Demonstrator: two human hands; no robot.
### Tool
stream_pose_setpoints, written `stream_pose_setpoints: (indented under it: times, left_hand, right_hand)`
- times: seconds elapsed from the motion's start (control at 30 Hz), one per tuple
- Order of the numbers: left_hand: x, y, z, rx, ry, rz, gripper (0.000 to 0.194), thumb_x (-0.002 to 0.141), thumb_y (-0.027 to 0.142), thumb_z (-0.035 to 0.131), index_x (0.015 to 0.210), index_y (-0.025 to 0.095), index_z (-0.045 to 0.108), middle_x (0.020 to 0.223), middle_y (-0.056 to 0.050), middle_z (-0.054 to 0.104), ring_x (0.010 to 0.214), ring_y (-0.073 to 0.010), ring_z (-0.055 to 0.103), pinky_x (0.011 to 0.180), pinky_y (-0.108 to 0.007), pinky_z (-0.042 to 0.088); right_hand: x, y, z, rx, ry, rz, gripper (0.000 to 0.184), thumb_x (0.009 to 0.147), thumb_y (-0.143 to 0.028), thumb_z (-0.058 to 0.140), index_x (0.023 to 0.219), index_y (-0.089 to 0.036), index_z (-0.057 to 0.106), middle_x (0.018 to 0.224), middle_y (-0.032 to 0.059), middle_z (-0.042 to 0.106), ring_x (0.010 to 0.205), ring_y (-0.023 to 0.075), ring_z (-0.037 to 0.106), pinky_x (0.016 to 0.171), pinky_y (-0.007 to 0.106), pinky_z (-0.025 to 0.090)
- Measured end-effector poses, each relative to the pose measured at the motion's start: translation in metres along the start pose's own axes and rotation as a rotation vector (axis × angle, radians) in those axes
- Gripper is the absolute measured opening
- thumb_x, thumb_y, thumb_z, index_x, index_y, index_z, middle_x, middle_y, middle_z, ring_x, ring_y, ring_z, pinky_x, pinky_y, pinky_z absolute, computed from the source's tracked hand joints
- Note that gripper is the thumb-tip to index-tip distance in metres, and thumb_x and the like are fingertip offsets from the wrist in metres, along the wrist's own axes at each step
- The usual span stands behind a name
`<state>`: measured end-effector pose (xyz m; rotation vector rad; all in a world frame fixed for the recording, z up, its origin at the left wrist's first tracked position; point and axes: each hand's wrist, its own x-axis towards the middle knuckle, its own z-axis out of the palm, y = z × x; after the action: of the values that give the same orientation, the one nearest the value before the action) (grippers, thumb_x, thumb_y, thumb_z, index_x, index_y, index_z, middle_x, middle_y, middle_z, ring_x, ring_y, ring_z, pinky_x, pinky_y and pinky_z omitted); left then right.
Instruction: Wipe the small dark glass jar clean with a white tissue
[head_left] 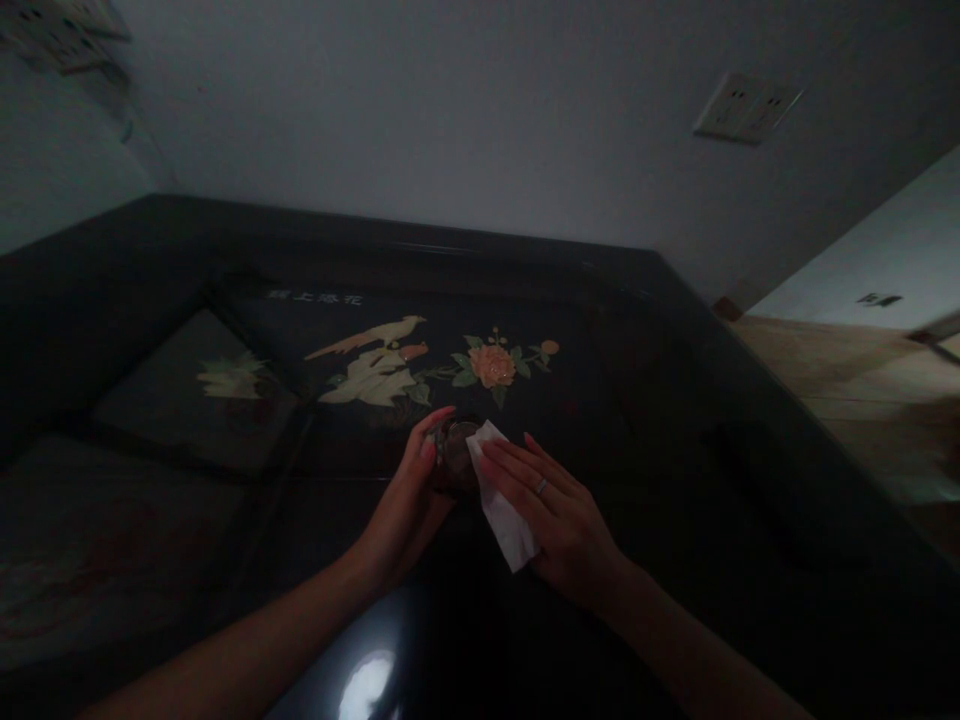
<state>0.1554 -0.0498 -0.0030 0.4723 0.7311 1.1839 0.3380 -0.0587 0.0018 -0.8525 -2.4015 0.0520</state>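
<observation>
A small round, dark glass-like object (pixel 459 447) with a circular rim is held over the middle of the glossy black tabletop (pixel 600 560); its exact kind is hard to make out in the dim light. Around its left side curl the fingers of my left hand (pixel 411 490). My right hand (pixel 559 510), with a ring on one finger, presses a folded white tissue (pixel 506 515) against the object's right edge. The tissue hangs down below the fingers, and the object's underside is hidden.
Behind my hands the tabletop carries an inlaid bird (pixel 375 345) and a pink flower (pixel 493 366). A pale wall (pixel 420 120) with a socket plate (pixel 748 107) rises at the back. More sockets (pixel 56 35) are at upper left; wooden floor (pixel 832 365) shows at right.
</observation>
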Motion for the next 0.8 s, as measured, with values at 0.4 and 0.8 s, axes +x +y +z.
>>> stream_pose_setpoints:
  times: [0.4, 0.8]
  left_hand:
    - [0.003, -0.005, -0.007, -0.106, -0.044, -0.09, 0.036, 0.088, 0.041, 0.057, 0.121, 0.027, 0.056, 0.117, -0.004, 0.066, 0.102, -0.018, 0.061, 0.087, -0.031, 0.047]
    - [0.0, -0.005, -0.005, -0.046, -0.052, -0.051, 0.037, 0.085, 0.045, 0.062, 0.117, 0.026, 0.06, 0.116, -0.005, 0.067, 0.102, -0.0205, 0.062, 0.088, -0.032, 0.047]
  right_hand:
    - [0.0, -0.005, 0.001, 0.029, -0.055, -0.058, 0.06, 0.076, -0.007, 0.042, 0.136, -0.005, 0.044, 0.138, 0.0164, 0.054, 0.137, 0.0222, 0.038, 0.115, 0.048, 0.03]
    - [0.003, -0.003, -0.002, -0.026, -0.162, 0.075, 0.066, 0.079, -0.008, 0.039, 0.144, -0.001, 0.029, 0.151, 0.0203, 0.034, 0.144, 0.025, 0.024, 0.115, 0.053, 0.025]
